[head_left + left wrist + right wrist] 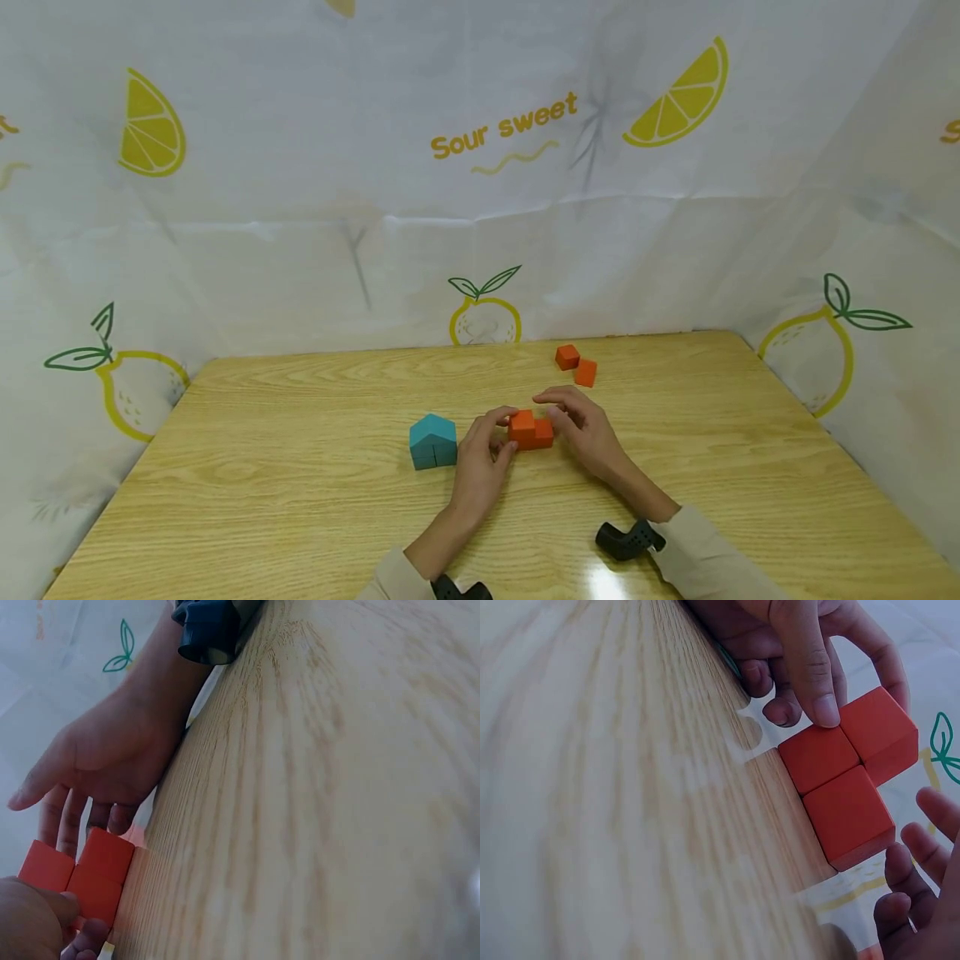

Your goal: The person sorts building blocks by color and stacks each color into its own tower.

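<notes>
Three orange cubes are set together in an L shape on the table, with an upper cube (874, 731) on top of the left lower cube (817, 759) and a right lower cube (851, 817) beside it. My left hand (477, 467) holds the left end of this group, thumb on the near side and fingers round the far side. Just right of the cubes, my right hand (588, 433) has its fingers loosely bent and apart, holding nothing. Left of my left hand stands a teal house-shaped stack (432, 440) with a pointed top over smaller blocks.
Two more orange pieces, a cube (567, 357) and a flatter-looking block (586, 373), lie farther back to the right on the wooden table (300, 500). A white lemon-print cloth (300, 275) hangs behind the table and at its sides.
</notes>
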A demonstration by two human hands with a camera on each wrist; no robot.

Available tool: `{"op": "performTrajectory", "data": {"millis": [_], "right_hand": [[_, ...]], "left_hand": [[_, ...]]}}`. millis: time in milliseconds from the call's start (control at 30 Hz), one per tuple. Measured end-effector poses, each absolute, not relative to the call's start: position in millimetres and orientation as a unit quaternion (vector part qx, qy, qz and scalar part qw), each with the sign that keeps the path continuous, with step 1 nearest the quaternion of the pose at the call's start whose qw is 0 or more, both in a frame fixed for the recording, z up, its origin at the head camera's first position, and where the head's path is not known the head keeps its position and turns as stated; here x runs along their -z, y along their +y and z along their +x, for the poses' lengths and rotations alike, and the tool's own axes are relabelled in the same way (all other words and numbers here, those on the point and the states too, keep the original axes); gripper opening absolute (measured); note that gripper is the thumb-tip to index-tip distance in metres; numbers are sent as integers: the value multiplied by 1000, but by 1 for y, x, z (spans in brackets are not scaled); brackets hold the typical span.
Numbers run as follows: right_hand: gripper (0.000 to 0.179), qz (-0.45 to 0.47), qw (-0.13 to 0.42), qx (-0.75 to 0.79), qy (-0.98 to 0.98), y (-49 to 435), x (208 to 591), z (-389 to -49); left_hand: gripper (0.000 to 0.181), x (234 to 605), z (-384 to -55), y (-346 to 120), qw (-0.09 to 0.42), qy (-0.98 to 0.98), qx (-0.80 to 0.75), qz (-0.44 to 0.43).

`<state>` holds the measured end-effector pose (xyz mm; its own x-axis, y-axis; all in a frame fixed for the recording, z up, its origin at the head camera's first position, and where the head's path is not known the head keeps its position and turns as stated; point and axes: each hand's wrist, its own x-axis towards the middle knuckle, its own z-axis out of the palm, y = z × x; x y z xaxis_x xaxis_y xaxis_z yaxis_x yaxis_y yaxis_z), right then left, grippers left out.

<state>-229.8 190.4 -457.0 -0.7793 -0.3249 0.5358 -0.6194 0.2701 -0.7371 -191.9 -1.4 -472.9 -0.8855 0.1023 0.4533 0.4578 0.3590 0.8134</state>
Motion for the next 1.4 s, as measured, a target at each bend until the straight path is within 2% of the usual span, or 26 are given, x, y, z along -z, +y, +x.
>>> {"op": "performTrajectory", "data": {"millis": [333, 633, 867, 1100, 1400], "right_hand": [[18, 182, 215, -517, -809, 195, 469, -243], [18, 189, 261, -471, -821, 200, 467, -254], [17, 194, 267, -471, -818, 201, 469, -258], [16, 196, 275, -479, -810, 185, 434, -233], [18, 190, 267, -477, -816, 198, 463, -253]], "left_hand": [[50, 472, -192, -1, 167, -803, 543, -177], [47, 472, -193, -1, 168, -802, 546, -172], [44, 472, -193, -2, 174, -799, 547, -177], [42, 472, -193, -2, 181, -790, 554, -189], [40, 471, -191, -1, 179, -792, 553, -185]]}}
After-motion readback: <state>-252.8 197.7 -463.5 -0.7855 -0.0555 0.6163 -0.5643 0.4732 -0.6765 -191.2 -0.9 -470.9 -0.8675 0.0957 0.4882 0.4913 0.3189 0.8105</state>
